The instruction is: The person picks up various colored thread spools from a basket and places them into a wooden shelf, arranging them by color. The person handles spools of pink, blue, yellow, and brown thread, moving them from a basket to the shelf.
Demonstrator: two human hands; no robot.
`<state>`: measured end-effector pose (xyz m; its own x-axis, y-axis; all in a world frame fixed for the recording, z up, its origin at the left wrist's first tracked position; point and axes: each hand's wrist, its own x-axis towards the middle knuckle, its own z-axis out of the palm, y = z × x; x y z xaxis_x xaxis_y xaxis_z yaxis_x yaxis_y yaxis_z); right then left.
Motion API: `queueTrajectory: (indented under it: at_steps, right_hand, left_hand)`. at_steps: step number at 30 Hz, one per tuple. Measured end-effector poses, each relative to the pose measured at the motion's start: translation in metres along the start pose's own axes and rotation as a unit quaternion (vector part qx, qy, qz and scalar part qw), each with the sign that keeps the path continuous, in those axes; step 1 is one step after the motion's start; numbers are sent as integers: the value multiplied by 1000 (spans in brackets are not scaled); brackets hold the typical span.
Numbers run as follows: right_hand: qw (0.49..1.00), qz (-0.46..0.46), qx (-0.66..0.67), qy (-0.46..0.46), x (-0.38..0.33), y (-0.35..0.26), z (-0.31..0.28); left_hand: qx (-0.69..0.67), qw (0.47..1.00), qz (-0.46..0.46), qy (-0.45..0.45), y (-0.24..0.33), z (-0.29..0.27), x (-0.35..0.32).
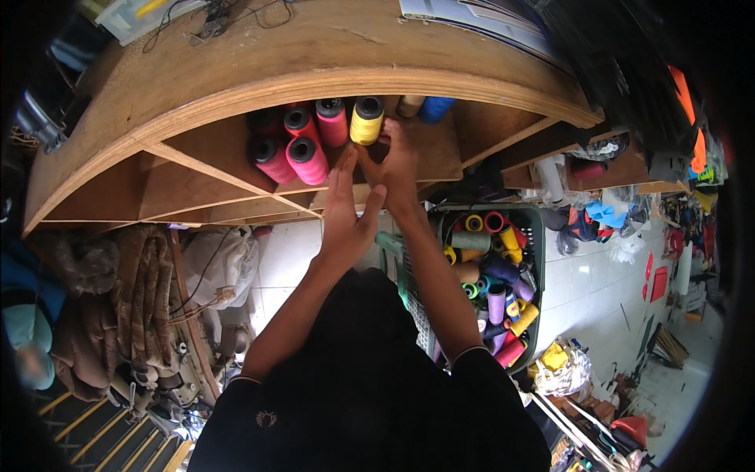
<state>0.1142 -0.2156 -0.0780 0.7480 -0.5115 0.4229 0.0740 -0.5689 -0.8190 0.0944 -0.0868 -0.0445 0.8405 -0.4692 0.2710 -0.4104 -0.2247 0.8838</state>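
Note:
A yellow thread spool (366, 122) stands upright on the wooden shelf. My right hand (395, 167) has its fingers curled along the spool's right side, and its thumb is by the base. Palm inward and fingers stretched forward, my left hand (346, 212) is just in front of the same spool, its fingertips close to the base. To the left stand several pink and red spools, among them a front pink spool (307, 161) and a pink spool (332, 123) beside the yellow one. A blue spool (436, 109) and a tan spool (409, 105) are farther right, partly hidden under the shelf top.
Wooden dividers (212, 169) split the shelf into compartments. A green plastic basket (537, 236) full of mixed thread spools stands to my right on the tiled floor. Clear plastic bags (228, 263) and brown cloth (145, 291) lie at left. A bundle (562, 366) sits beyond the basket.

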Motion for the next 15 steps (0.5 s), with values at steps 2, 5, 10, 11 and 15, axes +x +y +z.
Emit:
queueTrajectory:
  at_steps: [2,5,10,11,15]
  right_hand:
    - [1000,-13,-4,-8,2,0,0]
    - [999,-37,-8,-19,3,0,-1]
    - [999,-27,-1,-26,3,-3,-5]
    - [999,-19,0,-30,3,-3,-6]
    - [999,-3,23,-28,4,-9,-8]
  left_hand:
    - [-3,1000,-18,7,1,5,6]
    - [-28,998,-47,-3,4,5,12]
    - [-22,999,-39,-14,1,7,18]
    - [-18,999,-33,-11,1,8,18]
    - [-15,1000,-24,-1,0,11,17]
